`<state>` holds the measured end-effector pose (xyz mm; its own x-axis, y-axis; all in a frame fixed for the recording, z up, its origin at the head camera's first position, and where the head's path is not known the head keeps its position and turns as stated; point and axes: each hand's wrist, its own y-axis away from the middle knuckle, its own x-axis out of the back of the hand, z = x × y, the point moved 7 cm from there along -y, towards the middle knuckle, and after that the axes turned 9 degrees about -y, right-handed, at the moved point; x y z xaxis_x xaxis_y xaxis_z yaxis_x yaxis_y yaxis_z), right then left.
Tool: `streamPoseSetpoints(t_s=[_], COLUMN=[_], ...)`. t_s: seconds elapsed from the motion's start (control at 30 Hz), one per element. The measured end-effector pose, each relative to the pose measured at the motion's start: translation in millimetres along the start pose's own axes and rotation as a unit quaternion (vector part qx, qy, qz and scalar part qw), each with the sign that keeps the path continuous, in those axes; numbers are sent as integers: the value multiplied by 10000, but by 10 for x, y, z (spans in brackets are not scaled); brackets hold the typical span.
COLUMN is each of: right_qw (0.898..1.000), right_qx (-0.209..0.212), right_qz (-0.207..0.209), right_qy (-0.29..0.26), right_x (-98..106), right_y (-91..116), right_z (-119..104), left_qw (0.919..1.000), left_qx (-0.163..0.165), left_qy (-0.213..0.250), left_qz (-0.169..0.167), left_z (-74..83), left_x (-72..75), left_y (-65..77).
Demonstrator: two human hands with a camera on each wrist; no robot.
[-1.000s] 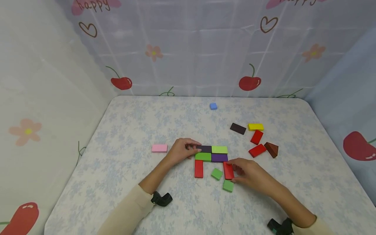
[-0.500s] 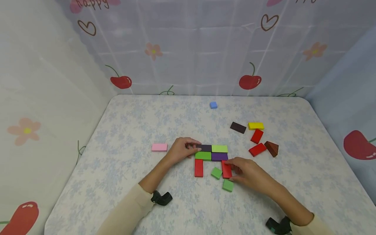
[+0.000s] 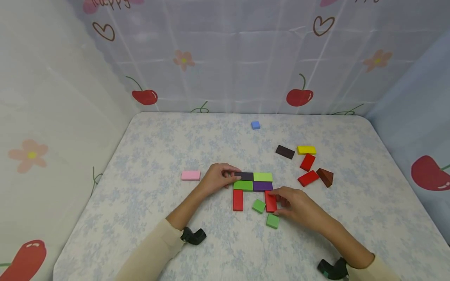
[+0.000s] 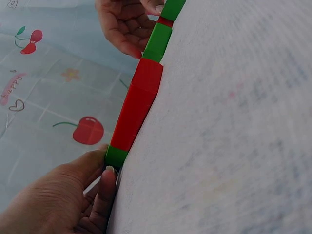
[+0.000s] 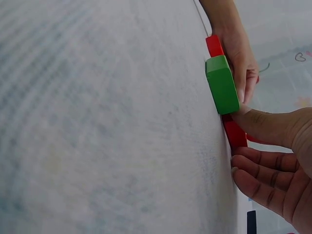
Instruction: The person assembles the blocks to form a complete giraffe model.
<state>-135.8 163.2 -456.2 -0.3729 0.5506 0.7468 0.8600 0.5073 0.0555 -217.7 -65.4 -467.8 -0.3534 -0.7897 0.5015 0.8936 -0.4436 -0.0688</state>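
In the head view my left hand (image 3: pixel 218 179) pinches the left end of a black block (image 3: pixel 245 176) between thumb and finger. Beside that block lies a lime block (image 3: pixel 263 177); a green block (image 3: pixel 243 185) and a purple block (image 3: pixel 263 186) form the row in front. One red block (image 3: pixel 238 200) stands lengthwise below the green one. Below the purple one is another red block (image 3: pixel 270 201), which my right hand (image 3: pixel 297 203) grips by its right side. Two small green blocks (image 3: pixel 258 206) lie near it; in the right wrist view a green block (image 5: pixel 223 87) partly hides the gripped red one.
A pink block (image 3: pixel 191 175) lies left of my left hand. Further back on the right are a dark brown block (image 3: pixel 285 152), a yellow block (image 3: pixel 306 150), two red blocks (image 3: pixel 307 162) and a brown triangular block (image 3: pixel 325 177). A small blue block (image 3: pixel 255 125) sits near the table's far edge.
My right hand has shifted the red block slightly to the left, so its top end now sits under the purple block's right part. My left hand has stayed at the black block.
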Motion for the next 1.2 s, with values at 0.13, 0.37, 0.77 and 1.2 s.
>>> streamPoseSetpoints(t_s=[0.13,0.37,0.77,1.2], right_qw=[10000,10000,9998,9997], right_qx=[11,23,154,172], right_qz=[22,-13,-39,181], right_qy=[-31,-42,-153,-84], right_x=[2,0,11,16], right_y=[0,-3,0,221], right_z=[2,-3,-6,-168], left_qw=[9999,9999,9998,9998], left_qx=[9,43,95,111], left_qy=[-29,-139,-166,-162], left_qz=[-103,-67,-60,-95], left_z=[17,-326,-325,-329], left_x=[13,-76,-65,-60], left_y=[0,-101,-94,-96])
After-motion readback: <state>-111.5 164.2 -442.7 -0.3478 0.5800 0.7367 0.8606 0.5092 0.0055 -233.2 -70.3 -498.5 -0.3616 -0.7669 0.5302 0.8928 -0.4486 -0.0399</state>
